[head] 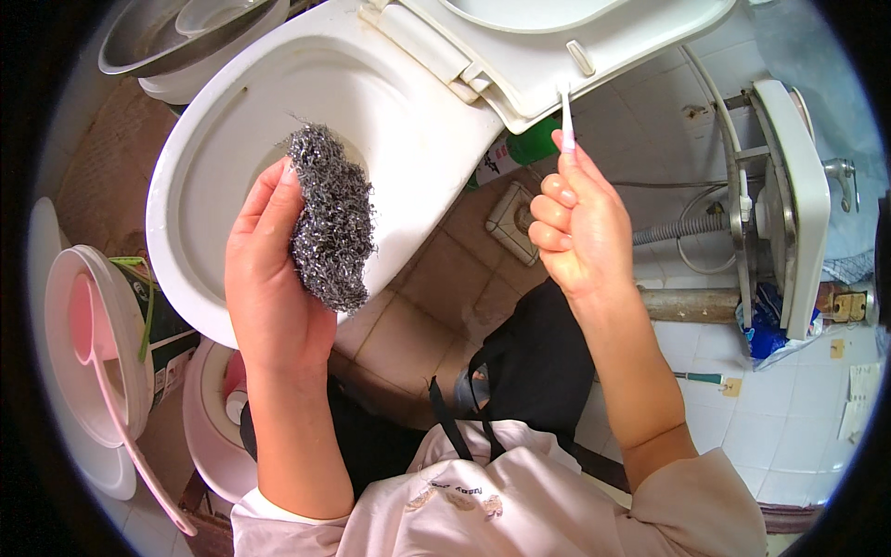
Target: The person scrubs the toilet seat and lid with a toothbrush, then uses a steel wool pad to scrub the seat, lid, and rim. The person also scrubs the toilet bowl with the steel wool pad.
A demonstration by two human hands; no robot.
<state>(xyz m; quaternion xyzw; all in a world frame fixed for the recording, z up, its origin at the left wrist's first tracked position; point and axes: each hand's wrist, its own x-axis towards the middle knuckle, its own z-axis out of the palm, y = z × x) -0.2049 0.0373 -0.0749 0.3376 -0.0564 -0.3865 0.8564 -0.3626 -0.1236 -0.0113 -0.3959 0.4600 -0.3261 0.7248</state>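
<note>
My left hand grips a large wad of steel wool between thumb and fingers, over the bowl and near rim of a white toilet. A slim white brush, which looks like a toothbrush with a pale purple part on its handle, is pinched in my right hand. Its tip points up at the edge of the raised toilet seat; whether it touches cannot be told. The rest of the handle is hidden in my fist. My right hand is beyond the toilet's right side, above the tiled floor.
A green-and-white bottle lies behind the toilet base, near a floor drain. To the left stand a bucket with a pink ladle and a pink basin. A metal basin is at upper left, a washbasin at right.
</note>
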